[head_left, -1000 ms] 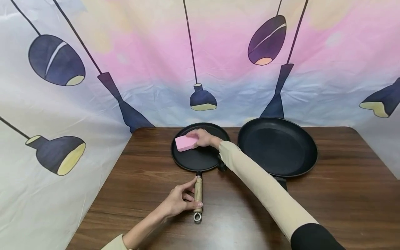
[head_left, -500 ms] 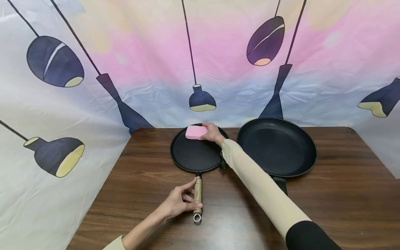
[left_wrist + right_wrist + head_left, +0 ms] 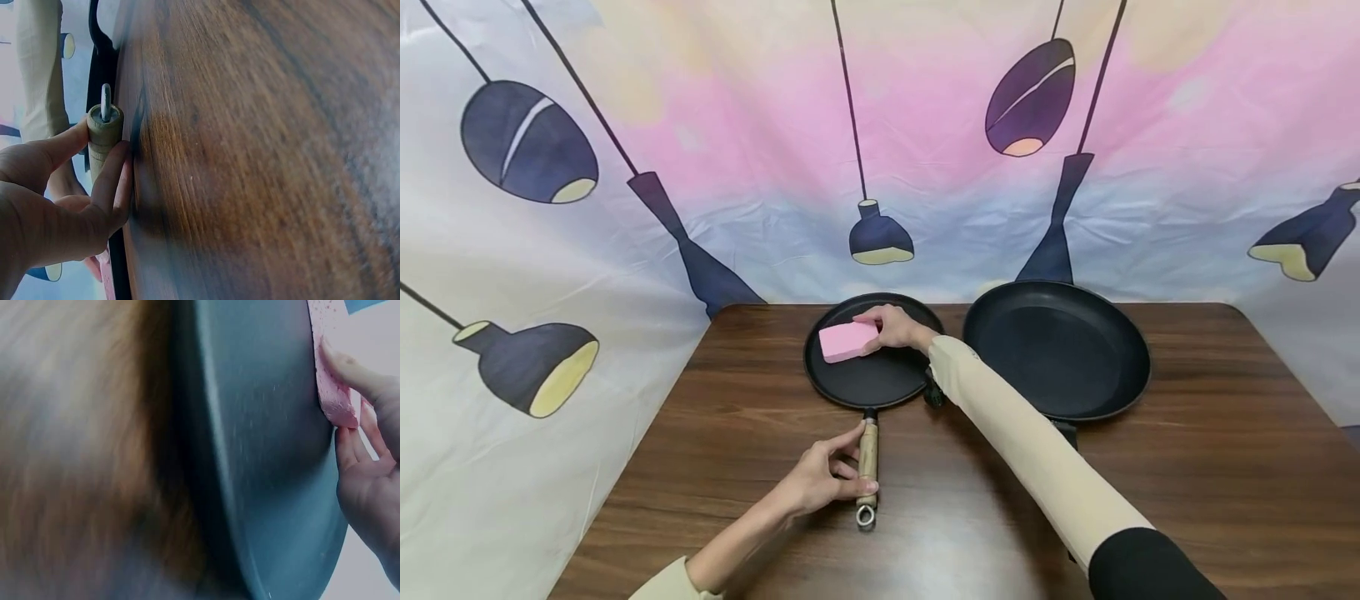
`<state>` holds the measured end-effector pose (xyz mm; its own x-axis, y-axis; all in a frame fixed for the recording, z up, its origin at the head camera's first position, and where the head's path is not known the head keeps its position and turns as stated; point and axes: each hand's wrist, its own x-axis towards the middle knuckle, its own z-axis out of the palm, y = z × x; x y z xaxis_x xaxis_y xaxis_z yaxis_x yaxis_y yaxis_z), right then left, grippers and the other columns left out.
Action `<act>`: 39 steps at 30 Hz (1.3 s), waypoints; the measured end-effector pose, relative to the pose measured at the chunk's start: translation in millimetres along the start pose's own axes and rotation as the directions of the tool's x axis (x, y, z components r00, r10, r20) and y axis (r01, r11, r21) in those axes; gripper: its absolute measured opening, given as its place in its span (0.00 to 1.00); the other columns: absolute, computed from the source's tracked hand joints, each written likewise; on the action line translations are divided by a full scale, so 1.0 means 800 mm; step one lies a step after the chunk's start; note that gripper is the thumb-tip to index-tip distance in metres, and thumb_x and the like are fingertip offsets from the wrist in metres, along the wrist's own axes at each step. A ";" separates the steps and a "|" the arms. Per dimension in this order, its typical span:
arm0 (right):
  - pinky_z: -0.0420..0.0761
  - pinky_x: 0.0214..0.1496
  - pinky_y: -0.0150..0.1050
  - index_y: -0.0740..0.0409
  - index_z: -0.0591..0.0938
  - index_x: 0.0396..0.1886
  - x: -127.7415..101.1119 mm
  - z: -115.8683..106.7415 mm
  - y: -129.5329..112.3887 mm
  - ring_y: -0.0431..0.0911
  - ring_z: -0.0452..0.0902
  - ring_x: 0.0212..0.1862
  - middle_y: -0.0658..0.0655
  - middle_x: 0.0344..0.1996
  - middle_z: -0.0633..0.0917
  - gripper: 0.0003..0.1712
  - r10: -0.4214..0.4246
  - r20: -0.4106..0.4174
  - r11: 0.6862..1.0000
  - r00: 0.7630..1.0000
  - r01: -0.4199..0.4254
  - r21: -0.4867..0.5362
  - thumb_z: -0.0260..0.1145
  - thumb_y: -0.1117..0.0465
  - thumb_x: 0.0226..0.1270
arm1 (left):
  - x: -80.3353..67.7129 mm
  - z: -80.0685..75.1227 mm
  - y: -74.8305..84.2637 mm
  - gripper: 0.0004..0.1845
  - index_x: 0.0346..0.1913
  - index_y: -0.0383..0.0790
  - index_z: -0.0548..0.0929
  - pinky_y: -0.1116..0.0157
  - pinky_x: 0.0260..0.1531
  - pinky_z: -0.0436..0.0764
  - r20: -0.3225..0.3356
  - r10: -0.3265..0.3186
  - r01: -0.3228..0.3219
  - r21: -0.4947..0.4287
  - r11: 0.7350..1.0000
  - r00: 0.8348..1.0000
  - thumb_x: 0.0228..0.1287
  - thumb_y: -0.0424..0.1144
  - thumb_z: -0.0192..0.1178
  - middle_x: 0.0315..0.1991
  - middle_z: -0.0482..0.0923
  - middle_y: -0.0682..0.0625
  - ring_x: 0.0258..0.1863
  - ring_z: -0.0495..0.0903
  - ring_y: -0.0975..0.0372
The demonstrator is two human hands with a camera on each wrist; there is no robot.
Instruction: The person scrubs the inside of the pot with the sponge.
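Observation:
A flat black pan [image 3: 865, 385] with a low rim lies on the table, its wooden handle [image 3: 868, 454] towards the person. My left hand [image 3: 822, 475] holds that handle between thumb and fingers; the metal hanging ring [image 3: 105, 103] sticks out past them in the left wrist view. Over the pan's left half, my right hand [image 3: 897, 327] grips a pink sponge [image 3: 847, 342] by its right end. The right wrist view shows the sponge [image 3: 331, 369] against the pan's surface, thumb on one side and fingers at the other.
A larger, deeper black frying pan [image 3: 1052, 358] stands at the right, close to the first pan. The right forearm passes over its handle [image 3: 1066, 432]. Brown wood-grain table [image 3: 1225, 467]; a cloth printed with lamps [image 3: 955, 192] hangs behind it.
The right hand took the sponge to the pan's far edge, then back towards the near left. My left hand keeps its hold on the handle, and the view has shifted slightly.

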<state>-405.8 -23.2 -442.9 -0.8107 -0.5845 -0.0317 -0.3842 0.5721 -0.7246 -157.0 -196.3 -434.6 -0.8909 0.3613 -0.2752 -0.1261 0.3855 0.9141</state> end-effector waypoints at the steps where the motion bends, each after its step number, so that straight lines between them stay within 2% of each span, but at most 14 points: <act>1: 0.76 0.71 0.45 0.57 0.74 0.73 0.001 -0.002 -0.001 0.54 0.71 0.71 0.60 0.71 0.76 0.41 0.006 -0.010 1.000 1.000 -0.007 -0.023 0.79 0.60 0.60 | 0.000 -0.002 0.000 0.50 0.79 0.36 0.59 0.72 0.35 0.83 -0.003 -0.005 0.005 0.005 1.000 1.000 0.57 0.33 0.76 0.55 0.73 0.35 0.39 0.83 0.61; 4: 0.74 0.74 0.46 0.57 0.74 0.73 0.003 -0.007 -0.003 0.54 0.69 0.73 0.60 0.72 0.75 0.40 0.091 -0.114 0.994 0.989 -0.097 -0.052 0.79 0.61 0.61 | 0.002 -0.004 0.001 0.50 0.80 0.38 0.59 0.72 0.36 0.83 -0.009 -0.009 0.009 0.022 1.000 1.000 0.57 0.34 0.77 0.56 0.73 0.36 0.40 0.83 0.61; 7: 0.75 0.74 0.46 0.55 0.75 0.72 0.006 -0.006 -0.002 0.54 0.68 0.74 0.60 0.72 0.75 0.40 0.190 -0.215 0.981 0.958 -0.195 -0.002 0.78 0.62 0.61 | 0.003 -0.004 0.001 0.50 0.80 0.38 0.59 0.72 0.35 0.83 -0.010 -0.002 0.002 0.022 1.000 1.000 0.57 0.34 0.77 0.56 0.73 0.36 0.40 0.83 0.61; 9: 0.76 0.73 0.46 0.53 0.76 0.72 0.008 -0.001 -0.002 0.53 0.68 0.74 0.59 0.72 0.75 0.38 0.218 -0.238 0.976 0.946 -0.212 0.051 0.78 0.64 0.61 | 0.002 -0.004 0.001 0.50 0.80 0.37 0.59 0.72 0.35 0.83 -0.005 0.007 -0.007 0.015 1.000 1.000 0.58 0.33 0.76 0.56 0.73 0.36 0.40 0.83 0.61; 14: 0.76 0.73 0.47 0.55 0.77 0.70 0.014 0.009 -0.005 0.55 0.68 0.74 0.60 0.72 0.75 0.37 0.198 -0.211 0.974 0.957 -0.169 0.148 0.77 0.69 0.60 | 0.002 -0.004 0.001 0.50 0.80 0.37 0.58 0.72 0.35 0.83 0.000 0.009 -0.009 0.003 1.000 1.000 0.58 0.33 0.76 0.55 0.73 0.35 0.39 0.84 0.60; 19: 0.64 0.81 0.47 0.62 0.74 0.71 0.020 0.015 -0.011 0.54 0.56 0.81 0.60 0.75 0.70 0.36 0.125 -0.174 0.990 0.977 -0.111 0.089 0.73 0.71 0.63 | 0.002 -0.003 -0.001 0.50 0.80 0.36 0.58 0.73 0.34 0.83 0.005 0.009 -0.009 -0.005 1.000 1.000 0.58 0.32 0.76 0.55 0.74 0.35 0.39 0.84 0.61; 21: 0.62 0.82 0.47 0.63 0.74 0.72 0.021 0.016 -0.010 0.54 0.55 0.81 0.60 0.75 0.70 0.36 0.108 -0.169 0.992 0.980 -0.096 0.082 0.73 0.71 0.64 | 0.001 -0.003 -0.002 0.50 0.79 0.35 0.58 0.73 0.34 0.83 0.006 0.011 -0.011 -0.008 1.000 1.000 0.58 0.32 0.76 0.55 0.74 0.35 0.39 0.84 0.61; 25: 0.69 0.78 0.46 0.61 0.76 0.71 0.018 0.015 -0.003 0.54 0.62 0.78 0.59 0.73 0.74 0.36 0.131 -0.169 0.979 0.977 -0.101 0.176 0.74 0.71 0.62 | 0.000 -0.002 -0.003 0.50 0.79 0.36 0.58 0.73 0.35 0.83 0.004 0.006 -0.006 -0.006 1.000 1.000 0.58 0.33 0.76 0.55 0.74 0.36 0.39 0.84 0.62; 28: 0.75 0.73 0.45 0.58 0.78 0.70 0.014 0.012 0.004 0.54 0.66 0.75 0.59 0.72 0.75 0.36 0.156 -0.144 0.957 0.977 -0.114 0.267 0.75 0.72 0.60 | -0.001 -0.001 -0.004 0.51 0.80 0.37 0.59 0.73 0.36 0.83 -0.001 -0.010 0.010 0.000 1.000 1.000 0.57 0.34 0.77 0.55 0.73 0.36 0.39 0.84 0.62; 31: 0.77 0.69 0.44 0.56 0.79 0.69 0.011 0.007 0.009 0.54 0.70 0.71 0.59 0.72 0.75 0.35 0.166 -0.115 0.941 0.979 -0.122 0.315 0.75 0.72 0.60 | -0.001 -0.001 -0.004 0.51 0.80 0.39 0.59 0.73 0.36 0.83 -0.009 -0.027 0.027 0.006 1.000 1.000 0.57 0.35 0.78 0.55 0.73 0.37 0.40 0.83 0.62; 33: 0.78 0.66 0.44 0.56 0.79 0.68 0.010 0.004 0.010 0.55 0.71 0.69 0.60 0.71 0.75 0.35 0.168 -0.109 0.938 0.980 -0.125 0.322 0.75 0.72 0.60 | -0.001 -0.001 -0.003 0.51 0.80 0.39 0.59 0.73 0.36 0.83 -0.010 -0.031 0.031 0.006 0.999 0.999 0.57 0.36 0.78 0.56 0.73 0.37 0.40 0.83 0.62; 39: 0.78 0.67 0.45 0.55 0.80 0.68 0.010 0.006 0.003 0.55 0.71 0.70 0.60 0.71 0.76 0.36 0.158 -0.112 0.961 0.981 -0.126 0.246 0.77 0.71 0.58 | 0.000 -0.001 -0.001 0.50 0.80 0.38 0.59 0.73 0.35 0.82 -0.002 -0.003 0.003 0.004 1.000 1.000 0.58 0.34 0.77 0.55 0.74 0.36 0.39 0.84 0.62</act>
<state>-410.9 -29.3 -448.0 -0.9056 -0.4187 -0.0680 -0.1583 0.4822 -0.8616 -157.0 -197.5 -435.3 -0.8915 0.3579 -0.2777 -0.1274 0.3901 0.9119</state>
